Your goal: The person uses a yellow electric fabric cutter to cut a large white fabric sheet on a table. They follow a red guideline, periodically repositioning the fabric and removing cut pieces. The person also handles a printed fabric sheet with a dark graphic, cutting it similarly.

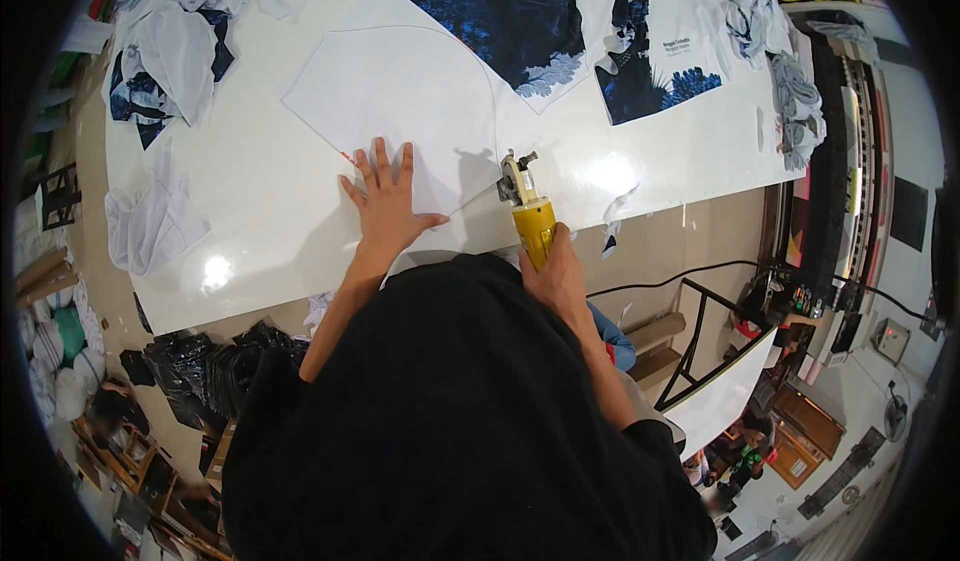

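Observation:
My left hand [388, 206] lies flat with its fingers spread on a white fabric piece [400, 86] that has a thin dark outline. In my right hand [555, 276] is a yellow electric rotary fabric cutter [533, 223], gripped around its body. The cutter's metal head stands close to the right edge of the white piece; whether the blade touches the cloth I cannot tell. Beyond it lies a dark blue printed fabric piece [510, 21], partly beside the white one. Another blue and white printed piece [655, 71] rests farther right.
Crumpled white and blue fabric [175, 61] lies at the table's left, and a stack of grey-white cloth [797, 111] at its right edge. A black cable [680, 279] runs off to the right. Black plastic bags [215, 361] sit below the near left edge of the white table [260, 211].

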Demonstrator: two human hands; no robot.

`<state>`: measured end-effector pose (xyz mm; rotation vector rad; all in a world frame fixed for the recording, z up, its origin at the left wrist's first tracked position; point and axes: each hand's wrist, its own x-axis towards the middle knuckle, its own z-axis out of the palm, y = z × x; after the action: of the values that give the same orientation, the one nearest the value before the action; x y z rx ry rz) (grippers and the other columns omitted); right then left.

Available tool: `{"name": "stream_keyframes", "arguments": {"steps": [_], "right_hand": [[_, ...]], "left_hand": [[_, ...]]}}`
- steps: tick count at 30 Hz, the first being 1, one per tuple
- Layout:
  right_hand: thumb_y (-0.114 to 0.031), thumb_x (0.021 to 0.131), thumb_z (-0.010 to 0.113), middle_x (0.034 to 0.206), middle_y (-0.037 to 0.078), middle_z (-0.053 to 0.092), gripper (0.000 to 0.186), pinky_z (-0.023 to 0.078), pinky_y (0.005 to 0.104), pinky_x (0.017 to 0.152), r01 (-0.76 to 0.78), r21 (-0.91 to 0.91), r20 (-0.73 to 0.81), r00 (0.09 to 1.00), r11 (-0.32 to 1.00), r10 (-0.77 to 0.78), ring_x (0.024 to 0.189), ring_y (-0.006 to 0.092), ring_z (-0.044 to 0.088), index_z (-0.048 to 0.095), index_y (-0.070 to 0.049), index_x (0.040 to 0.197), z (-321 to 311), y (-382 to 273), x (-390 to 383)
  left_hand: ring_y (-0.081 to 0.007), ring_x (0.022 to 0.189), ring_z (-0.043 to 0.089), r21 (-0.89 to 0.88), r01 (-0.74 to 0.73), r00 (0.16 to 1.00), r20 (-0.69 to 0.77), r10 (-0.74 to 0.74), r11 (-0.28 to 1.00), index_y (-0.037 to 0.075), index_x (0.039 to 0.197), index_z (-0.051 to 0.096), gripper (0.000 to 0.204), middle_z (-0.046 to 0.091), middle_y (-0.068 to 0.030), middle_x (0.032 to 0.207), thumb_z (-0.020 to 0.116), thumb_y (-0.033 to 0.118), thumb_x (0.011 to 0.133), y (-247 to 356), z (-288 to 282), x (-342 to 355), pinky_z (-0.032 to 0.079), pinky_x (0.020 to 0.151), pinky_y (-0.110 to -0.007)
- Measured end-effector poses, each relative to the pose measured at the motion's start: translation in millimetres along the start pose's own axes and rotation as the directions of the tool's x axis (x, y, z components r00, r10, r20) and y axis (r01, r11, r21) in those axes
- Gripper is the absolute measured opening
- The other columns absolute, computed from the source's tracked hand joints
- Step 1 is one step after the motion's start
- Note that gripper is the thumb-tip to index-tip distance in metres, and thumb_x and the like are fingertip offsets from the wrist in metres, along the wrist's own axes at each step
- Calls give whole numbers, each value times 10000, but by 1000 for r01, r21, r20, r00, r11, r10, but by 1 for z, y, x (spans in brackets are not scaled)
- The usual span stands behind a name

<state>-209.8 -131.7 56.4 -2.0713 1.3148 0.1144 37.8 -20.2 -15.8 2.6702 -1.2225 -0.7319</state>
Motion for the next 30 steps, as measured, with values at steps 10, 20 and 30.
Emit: {"name": "stream_keyframes", "arguments": {"steps": [10, 20, 30], "right_hand": [[-253, 929, 702, 1103, 354, 620, 496, 518, 601, 802, -8, -20, 2, 1000, 1000, 8, 972, 558, 630, 402, 4, 1228, 1, -8, 3], [-248, 929, 692, 1093, 360, 632, 504, 521, 587, 826, 22, -11, -41, 999, 1000, -23, 977, 560, 635, 403, 22, 1241, 6, -22, 32], [-261, 924, 671, 1038, 348, 653, 492, 521, 571, 825, 27, -37, -26, 999, 999, -28, 969, 540, 650, 416, 40, 1218, -6, -43, 77]], "left_hand": [[-561, 1550, 7, -38, -14, 999, -44, 12, 999, 192, 1668, 198, 1359, 58, -251, 1714, 901, 636, 593, -1, 2, -3, 105, 1113, -835], [-538, 1559, -3, -70, -27, 995, -94, 20, 997, 183, 1660, 242, 1359, 96, -249, 1711, 906, 634, 564, -4, 7, -2, 39, 1119, -831], [-563, 1549, 21, -73, -35, 995, -97, 28, 997, 170, 1662, 219, 1361, 88, -262, 1708, 900, 618, 572, -3, 5, -4, 54, 1129, -822]]}}
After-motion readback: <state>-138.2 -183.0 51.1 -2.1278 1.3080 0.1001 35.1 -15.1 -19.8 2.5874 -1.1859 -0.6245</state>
